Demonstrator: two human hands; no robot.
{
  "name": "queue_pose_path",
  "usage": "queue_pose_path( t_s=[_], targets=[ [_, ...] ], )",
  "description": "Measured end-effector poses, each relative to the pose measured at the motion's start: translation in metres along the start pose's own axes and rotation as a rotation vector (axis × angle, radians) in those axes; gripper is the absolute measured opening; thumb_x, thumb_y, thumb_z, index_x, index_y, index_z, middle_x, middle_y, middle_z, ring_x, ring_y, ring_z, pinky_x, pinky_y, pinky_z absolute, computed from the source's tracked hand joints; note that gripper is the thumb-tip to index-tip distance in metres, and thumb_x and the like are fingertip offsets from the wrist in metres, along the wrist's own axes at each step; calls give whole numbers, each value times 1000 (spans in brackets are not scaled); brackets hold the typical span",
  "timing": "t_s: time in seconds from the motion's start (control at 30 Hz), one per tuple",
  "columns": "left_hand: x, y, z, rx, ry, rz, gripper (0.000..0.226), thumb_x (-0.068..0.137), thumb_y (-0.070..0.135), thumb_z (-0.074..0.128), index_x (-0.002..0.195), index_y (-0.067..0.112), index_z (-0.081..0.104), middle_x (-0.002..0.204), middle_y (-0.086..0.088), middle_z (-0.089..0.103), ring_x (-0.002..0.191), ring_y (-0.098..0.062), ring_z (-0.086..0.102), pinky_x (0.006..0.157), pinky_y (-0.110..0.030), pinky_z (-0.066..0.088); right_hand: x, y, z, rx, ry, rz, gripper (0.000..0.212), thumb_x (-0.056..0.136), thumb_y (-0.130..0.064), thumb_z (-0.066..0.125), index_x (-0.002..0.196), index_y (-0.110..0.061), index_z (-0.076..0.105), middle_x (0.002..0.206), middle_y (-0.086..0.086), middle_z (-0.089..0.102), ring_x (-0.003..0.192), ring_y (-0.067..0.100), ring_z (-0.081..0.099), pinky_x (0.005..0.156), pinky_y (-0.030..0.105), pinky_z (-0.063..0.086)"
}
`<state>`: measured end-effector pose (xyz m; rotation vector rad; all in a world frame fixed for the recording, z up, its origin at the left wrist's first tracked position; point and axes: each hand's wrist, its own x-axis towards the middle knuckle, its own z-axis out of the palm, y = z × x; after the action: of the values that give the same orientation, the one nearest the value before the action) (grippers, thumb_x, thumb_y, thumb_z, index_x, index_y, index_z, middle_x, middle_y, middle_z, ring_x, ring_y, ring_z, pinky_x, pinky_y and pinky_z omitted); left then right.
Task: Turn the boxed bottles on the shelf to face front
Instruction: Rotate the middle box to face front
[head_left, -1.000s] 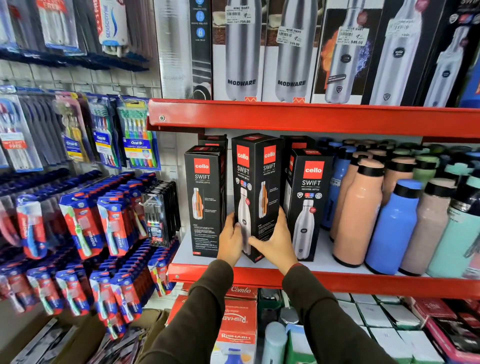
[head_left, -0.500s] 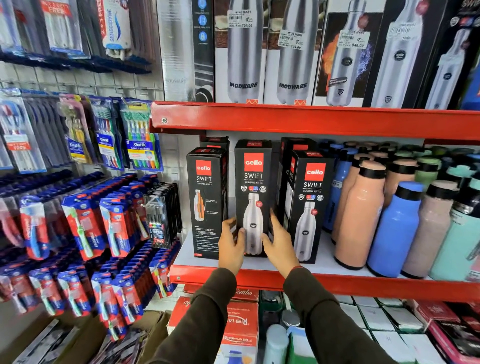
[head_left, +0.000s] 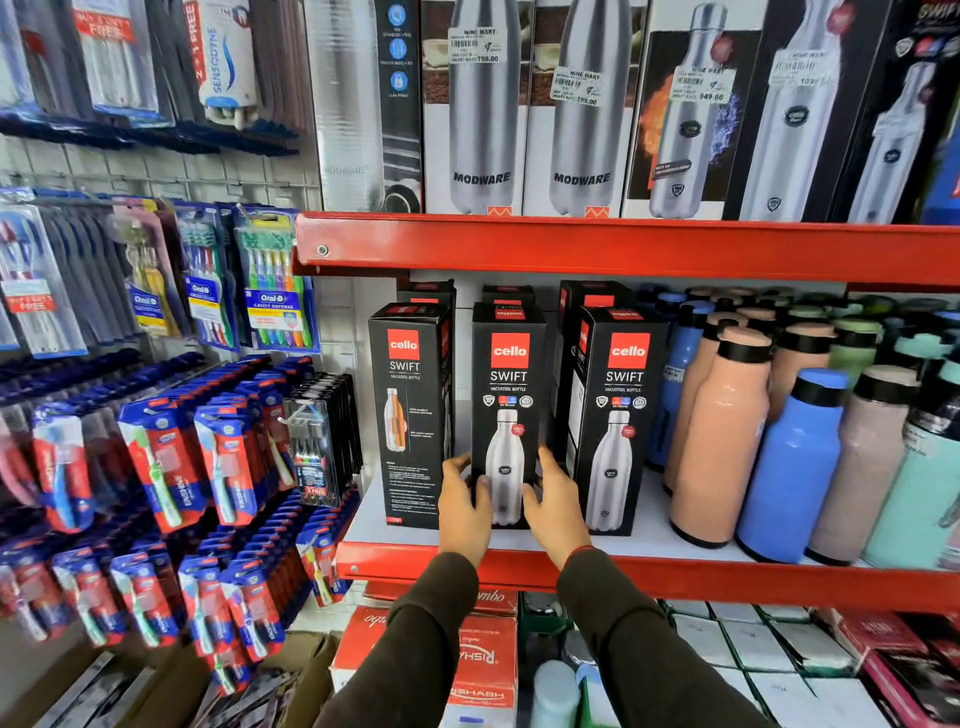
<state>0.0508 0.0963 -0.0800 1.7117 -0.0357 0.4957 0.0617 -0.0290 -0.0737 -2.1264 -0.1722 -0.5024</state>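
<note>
Three black cello SWIFT bottle boxes stand in a row on the white shelf board (head_left: 654, 530) with its red front lip. The middle box (head_left: 508, 384) shows its front face with the steel bottle picture, standing upright. My left hand (head_left: 464, 506) grips its lower left edge and my right hand (head_left: 553, 501) grips its lower right edge. The right box (head_left: 621, 415) also shows the front face. The left box (head_left: 410, 410) shows a different face with small text and an orange-striped bottle. More black boxes stand behind them.
Loose bottles, peach (head_left: 719, 436), blue (head_left: 792, 467) and mint, crowd the shelf to the right. The red upper shelf (head_left: 623, 247) carries tall steel-bottle boxes. Toothbrush packs (head_left: 166, 457) hang at the left. Red cartons (head_left: 480, 660) sit below.
The middle box was turned from a corner-on angle to face front and set straight between its neighbours. Both hands slid down to its lower edges.
</note>
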Motion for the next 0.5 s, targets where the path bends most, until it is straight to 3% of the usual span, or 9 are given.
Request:
queue_pose_path(
  t_s=[0.17,0.5],
  targets=[
    [4,0,2,1,-3,-11,31,100,9,51,130,7,45,132,-13,61,123,-28,59,108,-50,47,2,3,1,-6,12,7,63,94,-1,55,150,-16,30,139,16,54,131,26,51,101,19,30],
    [5,-2,3,25,-9,6,32,99,12,52,130,9,44,130,-12,62,117,-31,62,102,-52,50,2,4,1,25,31,-3,65,92,2,53,150,-17,31,142,14,53,133,25,49,106,22,32]
  ],
)
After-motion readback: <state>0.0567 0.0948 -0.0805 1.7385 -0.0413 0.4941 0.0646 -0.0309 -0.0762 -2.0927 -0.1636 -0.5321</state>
